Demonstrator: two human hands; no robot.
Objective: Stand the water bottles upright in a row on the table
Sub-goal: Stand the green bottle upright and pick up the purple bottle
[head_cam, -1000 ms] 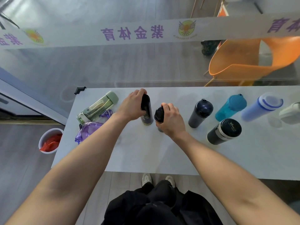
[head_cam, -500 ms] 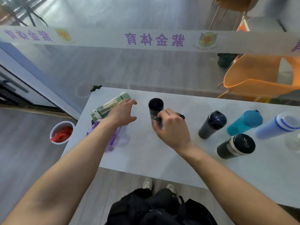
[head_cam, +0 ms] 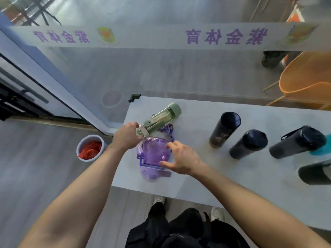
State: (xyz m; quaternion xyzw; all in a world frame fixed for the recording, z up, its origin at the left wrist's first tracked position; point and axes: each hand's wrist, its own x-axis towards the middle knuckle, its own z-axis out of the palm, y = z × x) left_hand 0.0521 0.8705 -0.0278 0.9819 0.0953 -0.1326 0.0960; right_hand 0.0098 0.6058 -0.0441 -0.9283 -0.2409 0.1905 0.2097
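The head view looks down past dark trousers and pale shoes to the near edge of a white table [head_cam: 206,192]. The right hand [head_cam: 182,158] lies spread over the right side of a purple transparent bottle [head_cam: 154,154], thumb and fingers apart and touching its wall, not yet closed round it; this bottle lies on its side near the table's left end. The left hand [head_cam: 127,136] is curled at the lid end of a green bottle [head_cam: 159,119], which also lies flat, just beyond the purple one and angled toward the far left corner; whether the fingers truly grip the lid cannot be told. To the right, three dark bottles stand upright in a line: a black flask [head_cam: 224,129], a navy bottle [head_cam: 248,144] and a dark strapped bottle [head_cam: 297,142]. On the floor to the left sits a white bucket [head_cam: 89,149] with red contents. Beyond the table, a glass wall carries a white banner [head_cam: 161,35].
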